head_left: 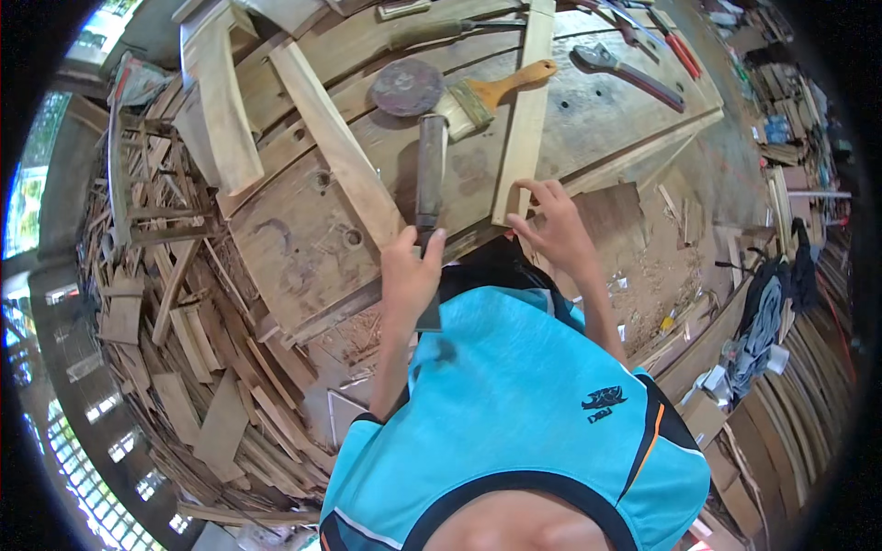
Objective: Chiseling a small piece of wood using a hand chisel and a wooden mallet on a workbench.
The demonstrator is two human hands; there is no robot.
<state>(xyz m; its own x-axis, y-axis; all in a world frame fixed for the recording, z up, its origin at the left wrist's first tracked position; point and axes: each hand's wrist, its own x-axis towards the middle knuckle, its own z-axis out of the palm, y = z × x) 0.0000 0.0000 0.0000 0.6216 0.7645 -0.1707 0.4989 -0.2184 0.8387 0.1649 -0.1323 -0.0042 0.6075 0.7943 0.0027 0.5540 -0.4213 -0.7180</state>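
My left hand (410, 275) is closed round a chisel (431, 174) near where the blade meets the handle. The handle points away from me, and the flat blade reaches down in front of my shirt. At the bench's near edge, the curled thumb and forefinger of my right hand (559, 230) are on the end of a long pale wooden strip (521, 138); the other fingers are partly hidden. Beyond the chisel lie a wide paintbrush (501, 92) with a wooden handle and a round dark disc (407, 87). Left of the chisel is another wooden board (335, 147).
The wooden workbench (285, 266) has holes and gaps between its planks. At its far right are an adjustable wrench (625, 75) and red-handled pliers (683, 57). A long-handled tool (427, 33) lies at the back. Scrap wood (211, 404) is heaped at the left.
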